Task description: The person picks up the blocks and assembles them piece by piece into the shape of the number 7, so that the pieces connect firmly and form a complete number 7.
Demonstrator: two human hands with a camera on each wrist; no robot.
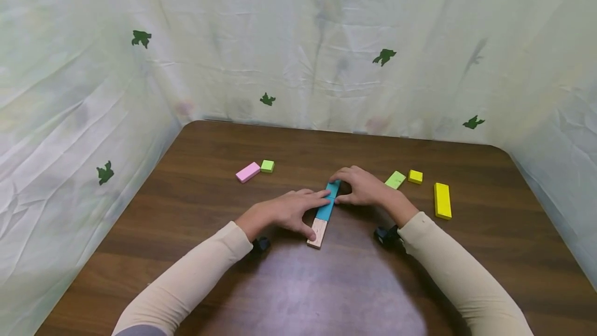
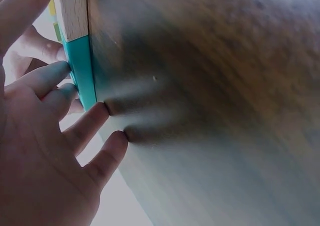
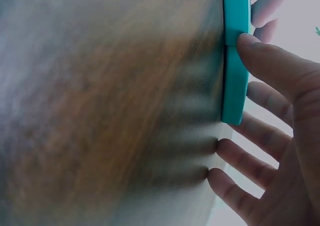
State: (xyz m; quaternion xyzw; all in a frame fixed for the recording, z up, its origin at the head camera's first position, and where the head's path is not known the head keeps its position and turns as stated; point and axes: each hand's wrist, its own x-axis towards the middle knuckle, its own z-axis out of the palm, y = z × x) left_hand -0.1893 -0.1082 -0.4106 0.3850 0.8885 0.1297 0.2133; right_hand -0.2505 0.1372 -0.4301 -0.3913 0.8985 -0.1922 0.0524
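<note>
A row of flat blocks lies between the hands: a bare wood block [image 1: 317, 234] nearest, then a near blue block [image 1: 325, 211] and a far blue block [image 1: 332, 189], end to end. My left hand [image 1: 291, 211] rests along the row's left side, thumb on the wood block and fingertips touching the blue part. In the left wrist view its fingers [image 2: 90, 126] are spread, two reaching to the tabletop. My right hand [image 1: 364, 186] pinches the far blue block, thumb near the seam and fingers round its far end. The right wrist view shows that seam beside the thumb [image 3: 265, 59].
On the brown table [image 1: 210, 253], a pink block [image 1: 248, 172] and a small green block [image 1: 267, 166] lie at back left. Right of the row are a green block [image 1: 395, 180], a small yellow block [image 1: 415, 177] and a long yellow block [image 1: 442, 201]. Pale curtains [image 1: 298, 45] surround the table.
</note>
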